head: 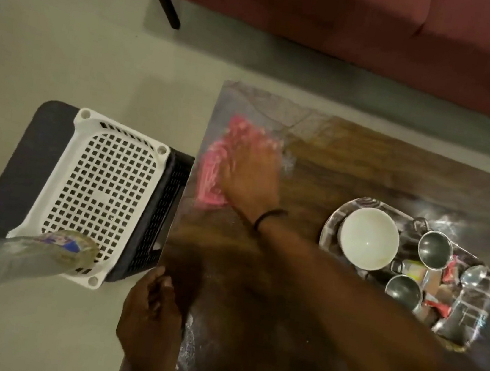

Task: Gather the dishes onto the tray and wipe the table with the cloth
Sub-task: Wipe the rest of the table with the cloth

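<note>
Cloth (pixel 211 168), pink, spread flat on the far-left corner of the table (pixel 365 163), close to its left edge. Pinned there under the right hand (pixel 250 180), palm down, fingers straight and splayed: pressing rather than gripping, presumably to drag the widest patch of fabric across the wood. Motion blur over hand and cloth alike.

Left hand (pixel 149 313) at the near-left edge of the table, fingers loosely curled, nothing visible in it. Likely parked there as a brace, or cupped to catch crumbs swept off the edge; cannot tell which.

Tray (pixel 335 222) on the right half of the table, well apart from the cloth, already loaded: white bowl (pixel 367 237), two steel cups (pixel 434 249), spoon (pixel 475 274), some wrappers (pixel 450 274). Probably set to that side to leave the left part free for wiping. Gathering apparently done, wiping in hand.

White basket (pixel 104 179) on a dark stool just beside the table's left edge. Plastic bottle (pixel 25 256), blurred, at near left in front of the basket. Pale marks (pixel 187 352) on the near part of the table, not yet wiped by the look of it.
</note>
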